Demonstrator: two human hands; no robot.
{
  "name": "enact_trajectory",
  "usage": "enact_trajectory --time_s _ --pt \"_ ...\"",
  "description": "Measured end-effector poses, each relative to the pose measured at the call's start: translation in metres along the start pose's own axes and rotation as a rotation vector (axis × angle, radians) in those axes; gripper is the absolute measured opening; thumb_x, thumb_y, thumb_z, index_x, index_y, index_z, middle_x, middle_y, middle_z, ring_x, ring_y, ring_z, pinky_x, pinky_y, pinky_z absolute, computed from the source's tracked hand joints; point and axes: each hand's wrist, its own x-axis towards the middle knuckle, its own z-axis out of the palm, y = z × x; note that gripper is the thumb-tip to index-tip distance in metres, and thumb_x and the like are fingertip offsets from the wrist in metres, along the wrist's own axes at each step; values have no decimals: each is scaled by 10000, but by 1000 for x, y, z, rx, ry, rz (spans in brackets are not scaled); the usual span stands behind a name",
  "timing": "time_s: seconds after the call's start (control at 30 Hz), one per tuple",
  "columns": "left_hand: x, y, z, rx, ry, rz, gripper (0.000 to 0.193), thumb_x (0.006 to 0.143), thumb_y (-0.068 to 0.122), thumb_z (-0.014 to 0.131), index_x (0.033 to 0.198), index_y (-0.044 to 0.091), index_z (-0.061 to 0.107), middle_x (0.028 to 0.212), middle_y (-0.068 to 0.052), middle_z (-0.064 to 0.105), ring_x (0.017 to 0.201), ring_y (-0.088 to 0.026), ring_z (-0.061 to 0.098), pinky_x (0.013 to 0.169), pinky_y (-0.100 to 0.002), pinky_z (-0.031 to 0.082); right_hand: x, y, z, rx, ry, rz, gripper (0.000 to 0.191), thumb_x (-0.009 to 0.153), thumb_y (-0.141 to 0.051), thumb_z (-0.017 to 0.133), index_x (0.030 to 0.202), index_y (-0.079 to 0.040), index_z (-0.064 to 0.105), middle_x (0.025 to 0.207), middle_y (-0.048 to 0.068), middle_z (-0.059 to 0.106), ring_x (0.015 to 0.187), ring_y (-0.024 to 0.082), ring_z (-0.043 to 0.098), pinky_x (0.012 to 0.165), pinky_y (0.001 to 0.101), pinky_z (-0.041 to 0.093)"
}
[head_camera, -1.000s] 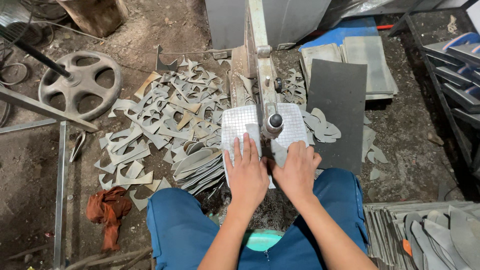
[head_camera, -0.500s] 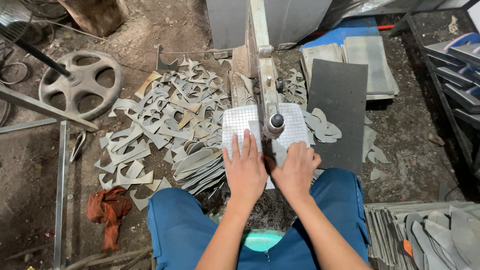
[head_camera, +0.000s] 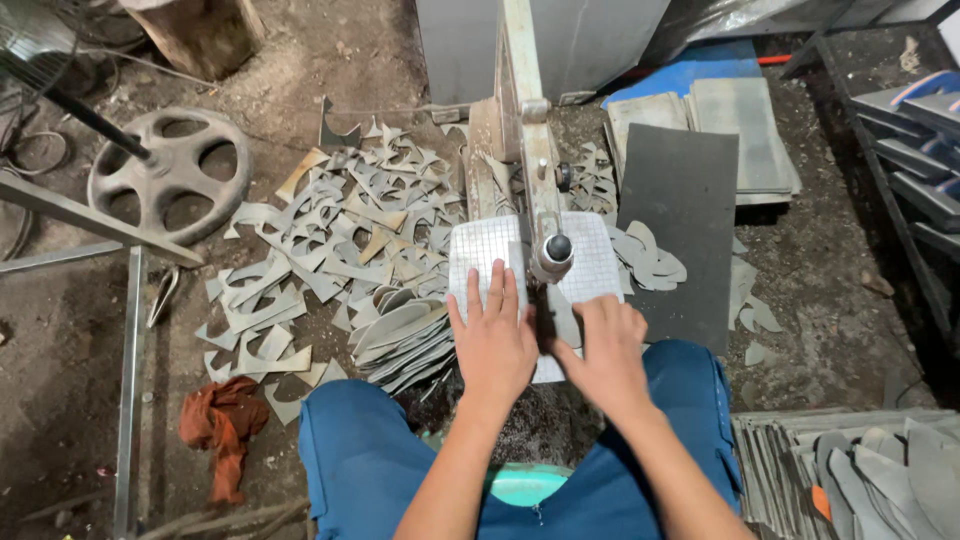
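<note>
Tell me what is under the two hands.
Both the left hand and right hand press flat on a grey gridded sheet at the machine. Palms hide its near edge and whatever lies beneath it.

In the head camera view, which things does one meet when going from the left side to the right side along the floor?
Spoked wheel → orange rag → heap of grey offcuts → left hand → right hand, both on the gridded sheet → dark sheet → stacked grey sole shapes.

Hands shifted on the sheet
Your left hand (head_camera: 495, 340) has slid farther up the gridded sheet (head_camera: 590, 262); your right hand (head_camera: 603, 350) has turned slightly.
</note>
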Motion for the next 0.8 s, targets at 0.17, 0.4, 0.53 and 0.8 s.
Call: enact_trajectory --time_s 0.17,0.4,0.53,0.8 --pt "-23 21 -4 -141 111 -31 780 832 301 694 1443 -119 449 1565 -245 393 1479 -446 306 1183 -637 173 -13 17 -20 -34 -11 -101 477 774 -296 808 1194 -94 705 1174 103 562 1085 352 495 981 503 354" --pt "-53 41 1 -179 150 -45 611 899 358 706 1297 -91 588 1556 -224 460 1451 -405 402 1188 -619 213 5 34 -15 21 -24 -252 401 749 -325 811 1047 -75 714 1414 61 601 1390 366 448 1102 554 292" --pt "-52 41 2 -147 148 -9 626 910 354 697 1297 -127 594 1562 -241 433 1452 -402 406 1181 -617 234 12 42 -18 104 -114 -312 374 784 -327 798 1024 -56 704 1407 12 641 1423 320 466 1140 572 276" --pt "-49 40 -1 -138 76 0 646 936 357 641 1302 -171 576 1583 -266 385 1461 -406 373 1173 -615 228 10 41 -12 109 -101 -304 329 795 -298 784 993 -54 687 1430 18 624 1407 332 458 1140 573 275"
